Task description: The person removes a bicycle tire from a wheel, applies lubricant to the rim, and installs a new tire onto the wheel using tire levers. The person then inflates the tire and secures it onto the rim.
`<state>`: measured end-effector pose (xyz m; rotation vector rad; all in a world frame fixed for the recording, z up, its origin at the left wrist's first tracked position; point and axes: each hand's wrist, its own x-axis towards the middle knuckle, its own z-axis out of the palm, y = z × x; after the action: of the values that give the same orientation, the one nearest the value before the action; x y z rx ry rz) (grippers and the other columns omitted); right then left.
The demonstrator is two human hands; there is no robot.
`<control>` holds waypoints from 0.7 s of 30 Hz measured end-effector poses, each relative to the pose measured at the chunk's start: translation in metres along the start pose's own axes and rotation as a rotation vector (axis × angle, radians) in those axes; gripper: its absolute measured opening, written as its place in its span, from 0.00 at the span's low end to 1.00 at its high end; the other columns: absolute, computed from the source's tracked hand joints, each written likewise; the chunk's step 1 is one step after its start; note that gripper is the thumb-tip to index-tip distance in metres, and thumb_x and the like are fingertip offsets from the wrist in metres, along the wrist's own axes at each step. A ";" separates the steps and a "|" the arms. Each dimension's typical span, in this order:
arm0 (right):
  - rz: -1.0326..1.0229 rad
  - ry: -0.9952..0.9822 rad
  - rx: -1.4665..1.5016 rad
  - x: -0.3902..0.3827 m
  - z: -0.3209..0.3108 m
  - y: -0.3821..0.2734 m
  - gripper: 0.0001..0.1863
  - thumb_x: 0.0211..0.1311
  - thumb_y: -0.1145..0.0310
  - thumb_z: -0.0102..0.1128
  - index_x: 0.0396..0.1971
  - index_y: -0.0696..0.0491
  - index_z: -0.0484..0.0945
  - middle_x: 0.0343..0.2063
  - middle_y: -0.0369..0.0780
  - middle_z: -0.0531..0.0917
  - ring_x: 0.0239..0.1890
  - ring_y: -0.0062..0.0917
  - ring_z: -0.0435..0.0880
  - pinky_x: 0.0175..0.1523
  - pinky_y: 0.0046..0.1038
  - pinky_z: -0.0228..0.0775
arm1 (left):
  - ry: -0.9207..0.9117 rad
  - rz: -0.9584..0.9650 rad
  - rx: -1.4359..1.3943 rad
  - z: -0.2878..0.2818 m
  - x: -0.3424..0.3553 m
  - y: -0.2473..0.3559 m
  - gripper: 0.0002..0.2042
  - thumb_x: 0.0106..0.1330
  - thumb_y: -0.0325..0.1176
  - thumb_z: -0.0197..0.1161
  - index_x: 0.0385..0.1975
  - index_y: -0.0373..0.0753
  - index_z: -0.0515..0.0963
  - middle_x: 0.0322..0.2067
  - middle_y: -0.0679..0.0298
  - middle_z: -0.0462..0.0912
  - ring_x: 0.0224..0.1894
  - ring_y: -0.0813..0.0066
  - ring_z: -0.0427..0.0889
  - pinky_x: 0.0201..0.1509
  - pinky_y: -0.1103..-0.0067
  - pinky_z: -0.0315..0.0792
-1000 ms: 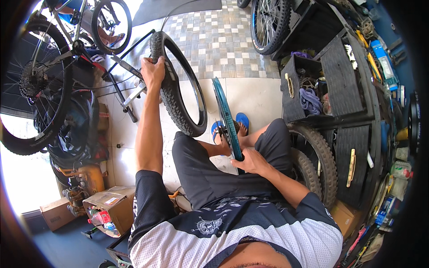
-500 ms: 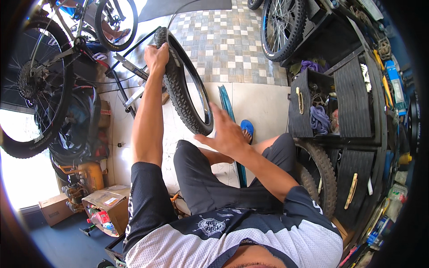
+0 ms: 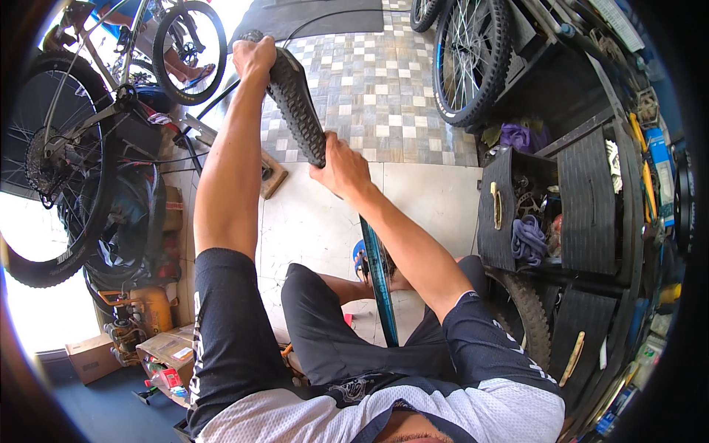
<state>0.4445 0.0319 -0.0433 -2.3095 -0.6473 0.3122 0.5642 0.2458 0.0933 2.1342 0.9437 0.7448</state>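
A loose black bicycle tire [image 3: 295, 103] with a knobby tread is held out in front of me, seen nearly edge-on. My left hand [image 3: 255, 57] is closed around its far end. My right hand [image 3: 341, 164] grips the near end, fingers wrapped over the tread. Below the right hand, a teal bar-like piece [image 3: 378, 277], perhaps a wheel rim seen edge-on, stands between my legs; neither hand touches it. The right hand and forearm hide its upper end.
Bicycles [image 3: 81, 96] stand at the left, with another person's leg [image 3: 185, 70] behind them. On the right are a wheel [image 3: 473, 59] and a dark cabinet [image 3: 591, 199] with an open drawer of rags and parts. A wooden block [image 3: 273, 177] and cardboard box [image 3: 173, 351] lie at the left.
The tire has moved up and away from me and turned, so its opening no longer shows. My right hand, open beside it before, has closed on its near end.
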 end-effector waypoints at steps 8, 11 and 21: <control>-0.026 0.173 0.070 0.050 -0.001 0.040 0.37 0.55 0.56 0.69 0.62 0.57 0.69 0.45 0.52 0.85 0.48 0.49 0.87 0.53 0.47 0.80 | -0.054 0.011 -0.071 0.044 0.023 0.028 0.30 0.57 0.43 0.72 0.50 0.20 0.78 0.51 0.36 0.84 0.56 0.45 0.85 0.62 0.64 0.77; 0.002 0.186 0.053 0.066 -0.009 0.058 0.37 0.55 0.56 0.68 0.63 0.57 0.69 0.46 0.52 0.85 0.48 0.49 0.86 0.53 0.46 0.80 | -0.064 -0.015 -0.111 0.065 0.022 0.040 0.32 0.58 0.43 0.73 0.53 0.21 0.75 0.54 0.35 0.83 0.58 0.44 0.83 0.65 0.64 0.75; 0.075 0.283 0.000 0.029 -0.041 0.134 0.36 0.54 0.61 0.67 0.63 0.55 0.69 0.47 0.53 0.83 0.50 0.51 0.84 0.53 0.52 0.79 | -0.177 0.000 -0.144 0.142 -0.031 0.046 0.34 0.61 0.46 0.73 0.56 0.21 0.71 0.54 0.32 0.81 0.60 0.41 0.82 0.67 0.63 0.74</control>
<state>0.5339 -0.0595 -0.1078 -2.3228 -0.4198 0.0170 0.6665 0.1487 0.0358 2.0359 0.7725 0.5939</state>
